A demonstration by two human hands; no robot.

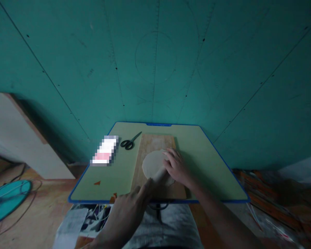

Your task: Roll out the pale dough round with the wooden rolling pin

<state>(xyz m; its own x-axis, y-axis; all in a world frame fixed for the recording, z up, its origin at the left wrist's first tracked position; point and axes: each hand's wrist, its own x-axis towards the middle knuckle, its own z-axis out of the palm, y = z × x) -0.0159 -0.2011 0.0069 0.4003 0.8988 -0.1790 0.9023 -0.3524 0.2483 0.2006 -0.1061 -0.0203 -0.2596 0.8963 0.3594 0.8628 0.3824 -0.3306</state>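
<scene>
A thin, round, pale sheet of dough [152, 163] lies flat on a wooden board [158, 140]. Aslant over its near part runs a pale rolling pin [159, 175], blurred and low in contrast. My left hand [136, 202] is closed around the near left end of the pin, at the front edge of the board. At the other end, my right hand [176, 166] curls over the pin above the right side of the dough. Its palm hides that end and part of the dough's edge.
The board rests on a small pale table [209, 166] with a blue rim. Black-handled scissors [129, 142] and a pixelated phone-like object [105, 150] lie left of it. Small brown scraps [97, 183] are near the front left. A green wall [155, 69] stands behind.
</scene>
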